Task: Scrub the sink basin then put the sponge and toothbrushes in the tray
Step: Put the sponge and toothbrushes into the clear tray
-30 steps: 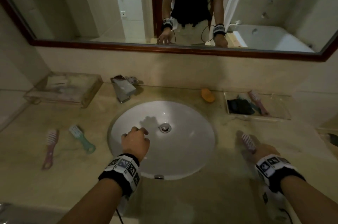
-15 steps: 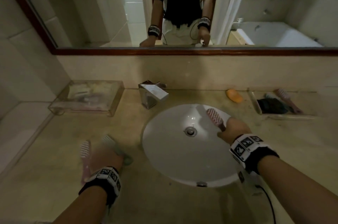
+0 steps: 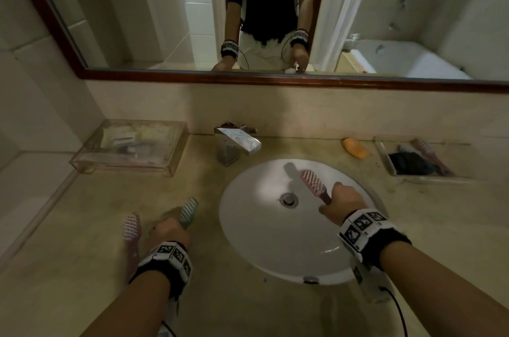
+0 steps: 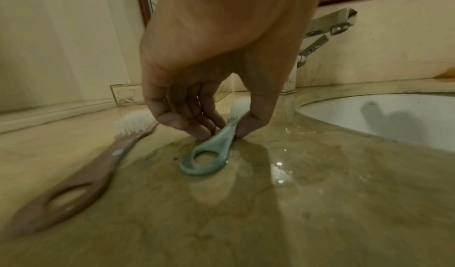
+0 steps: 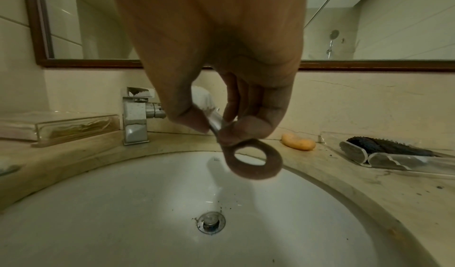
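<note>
My right hand (image 3: 341, 203) (image 5: 216, 129) grips a pink toothbrush (image 3: 314, 185) (image 5: 251, 160) by its handle above the white sink basin (image 3: 275, 243) (image 5: 147, 212). On the counter left of the basin, my left hand (image 3: 170, 229) (image 4: 221, 131) pinches the green toothbrush (image 3: 188, 211) (image 4: 209, 156), whose ring end still lies on the stone. Another pink toothbrush (image 3: 130, 229) (image 4: 93, 170) lies just left of it. The clear tray (image 3: 385, 155) (image 5: 393, 162) at the back right holds a dark sponge (image 3: 410, 163) (image 5: 384, 146) and one more pink toothbrush (image 3: 429, 153).
A chrome tap (image 3: 237, 144) (image 5: 138, 115) stands behind the basin. An orange soap bar (image 3: 355, 148) (image 5: 298, 144) lies between tap and tray. A clear lidded box (image 3: 132, 146) sits at the back left. The counter is wet near the left hand. A framed mirror (image 3: 275, 80) runs along the wall.
My right hand carried the pink toothbrush from the right counter to over the basin. My left hand left the basin and took hold of the green toothbrush. My view swung left.
</note>
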Available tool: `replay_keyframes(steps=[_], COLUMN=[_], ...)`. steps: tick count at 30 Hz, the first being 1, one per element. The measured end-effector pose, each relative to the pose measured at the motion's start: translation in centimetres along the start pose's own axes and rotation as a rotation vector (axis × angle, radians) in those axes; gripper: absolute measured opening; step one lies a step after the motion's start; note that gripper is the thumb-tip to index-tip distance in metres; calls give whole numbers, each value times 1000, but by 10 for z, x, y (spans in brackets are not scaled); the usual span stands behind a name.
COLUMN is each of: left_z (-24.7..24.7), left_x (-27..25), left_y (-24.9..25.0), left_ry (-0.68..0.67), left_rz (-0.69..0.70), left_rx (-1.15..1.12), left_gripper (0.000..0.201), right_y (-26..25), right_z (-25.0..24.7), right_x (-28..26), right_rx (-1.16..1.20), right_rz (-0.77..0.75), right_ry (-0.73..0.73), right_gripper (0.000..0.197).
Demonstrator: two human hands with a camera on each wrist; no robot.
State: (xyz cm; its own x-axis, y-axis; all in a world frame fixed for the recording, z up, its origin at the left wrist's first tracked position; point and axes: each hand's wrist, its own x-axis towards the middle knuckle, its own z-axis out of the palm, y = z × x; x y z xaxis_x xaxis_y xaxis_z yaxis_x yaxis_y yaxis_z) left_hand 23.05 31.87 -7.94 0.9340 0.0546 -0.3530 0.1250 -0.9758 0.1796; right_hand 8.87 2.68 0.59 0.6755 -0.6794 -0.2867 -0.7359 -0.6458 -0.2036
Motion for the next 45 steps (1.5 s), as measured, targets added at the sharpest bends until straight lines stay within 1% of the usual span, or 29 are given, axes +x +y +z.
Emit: replay_keyframes(steps=[2,5,8,10,12,13,14,16,19,21,24,27,31,33,35,37,38,39,41,42,45], left_z=[-4,-12,-17,-18,-23,-26,-27,-24,-15,-11,-6,4,29,43,57,65,68,74,82,86,100], left_x=[-3,-10,-12,-10,-16,-24,-32,-49,-73,-88,-107,-126,-148,-156,-160,-164,-165,-164,-162,-162,-167], left_y=[-2,-1,11,30,58,74,91,124,173,208,268,331,415,454,487,515,528,540,563,573,602], left_ry=[11,-3,-96,-140,-214,-265,-308,-346,-342,-335,-335,-286,-258,-256,-239,-273,-300,-317,-331,-335,-345], left_rz=[86,166,230,236,250,295,342,418,510,565,608,671,709,685,646,608,616,629,611,593,559], left_rx=[-31,-90,-86,-47,-36,-42,-57,-113,-241,-280,-353,-399,-415,-471,-532,-555,-556,-554,-558,-575,-679], left_gripper=[43,44,53,55,42,37,35,34,24,18,22,25,19,11,13,11,9,11,27,28,10], right_y=[-1,0,3,7,15,20,27,43,75,100,143,191,254,281,306,329,338,346,355,357,362], right_z=[1,1,-1,-4,-9,-12,-15,-22,-33,-42,-57,-73,-100,-115,-129,-139,-142,-145,-149,-150,-149], right_x=[0,-1,-2,-2,0,1,2,7,16,24,42,69,113,135,155,178,188,199,219,227,249], right_rx=[7,12,18,17,8,-4,-14,-3,27,45,69,56,93,147,181,194,203,214,216,211,179], right_rz=[-8,-14,-14,-13,-6,-3,0,9,43,69,98,138,148,164,181,194,202,211,210,201,158], right_ry=[-8,-4,-3,-10,-3,-1,-1,0,-21,-28,-30,-36,6,38,78,89,90,89,89,85,50], right_gripper=[45,43,43,44,43,42,41,41,39,36,34,33,31,28,26,27,28,29,30,31,31])
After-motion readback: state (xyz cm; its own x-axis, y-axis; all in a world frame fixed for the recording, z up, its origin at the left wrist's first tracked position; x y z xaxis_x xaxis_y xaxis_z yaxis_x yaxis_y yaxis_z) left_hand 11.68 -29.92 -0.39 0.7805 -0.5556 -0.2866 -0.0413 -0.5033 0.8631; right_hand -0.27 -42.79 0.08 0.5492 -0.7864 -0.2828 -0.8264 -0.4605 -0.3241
